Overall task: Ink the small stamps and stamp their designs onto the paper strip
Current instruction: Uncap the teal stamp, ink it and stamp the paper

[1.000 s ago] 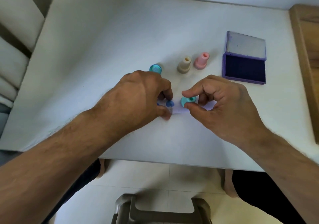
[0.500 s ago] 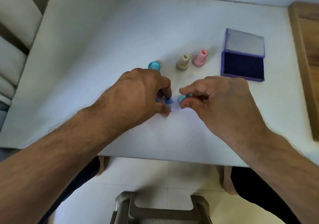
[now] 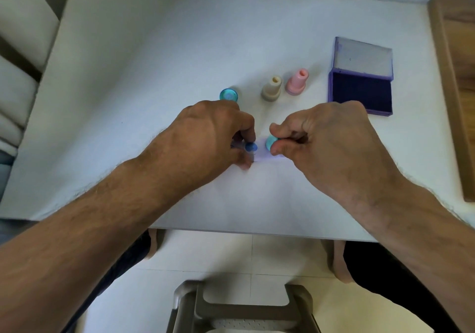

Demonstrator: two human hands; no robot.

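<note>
The right hand [image 3: 323, 147] is pinching the teal stamp [image 3: 270, 143] in closed fingers, standing it on the paper strip [image 3: 262, 156], whose long axis is running left toward the left hand [image 3: 208, 137], fingers pressing it to the bench [image 3: 154, 63] beside a blue print [image 3: 251, 147].

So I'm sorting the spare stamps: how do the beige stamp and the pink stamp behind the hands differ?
The beige stamp is tan, the pink stamp light pink. The beige stamp stands left of the pink stamp and slightly nearer the person; the pink stamp is closer to the open ink pad. Both stand upright on wide bases with narrow necks, untouched by either hand, apart from each other on the table.
</note>
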